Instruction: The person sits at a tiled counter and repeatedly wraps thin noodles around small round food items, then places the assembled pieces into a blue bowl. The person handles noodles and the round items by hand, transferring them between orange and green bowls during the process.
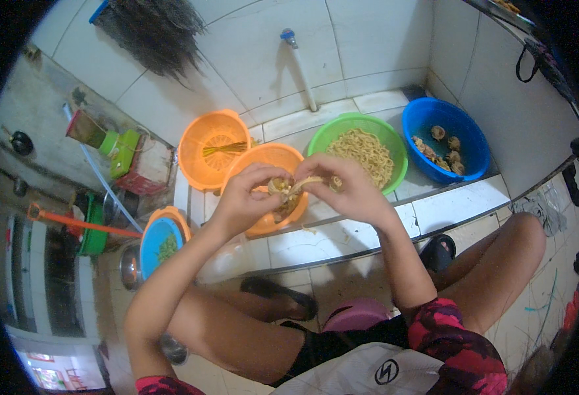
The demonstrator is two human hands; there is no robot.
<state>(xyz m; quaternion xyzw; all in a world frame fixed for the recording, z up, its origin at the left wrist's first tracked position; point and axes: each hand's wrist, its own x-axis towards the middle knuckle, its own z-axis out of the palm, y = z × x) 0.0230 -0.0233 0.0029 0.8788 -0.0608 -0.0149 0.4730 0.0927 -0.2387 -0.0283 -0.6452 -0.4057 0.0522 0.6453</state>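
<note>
Both hands meet over an orange basin [277,157]. My left hand [250,197] pinches one end of a pale yellow, noodle-like strand [281,187], bunched at its fingertips. My right hand [352,191] grips the same strand between thumb and fingers, and a short loop shows beside the thumb. What lies inside the basin is mostly hidden by my hands. Right of it, a green colander [402,161] holds a heap of similar strands [362,155]. Several coiled pale bundles [454,158] rest in a blue basin [480,141] at the far right.
Another orange basin [194,148] at left contains thin sticks [224,149]. Below it, a light blue bowl [150,253] holds green pieces. A tap [289,38] with a white pipe stands at the tiled wall. A raised white ledge [460,205] runs before my knees.
</note>
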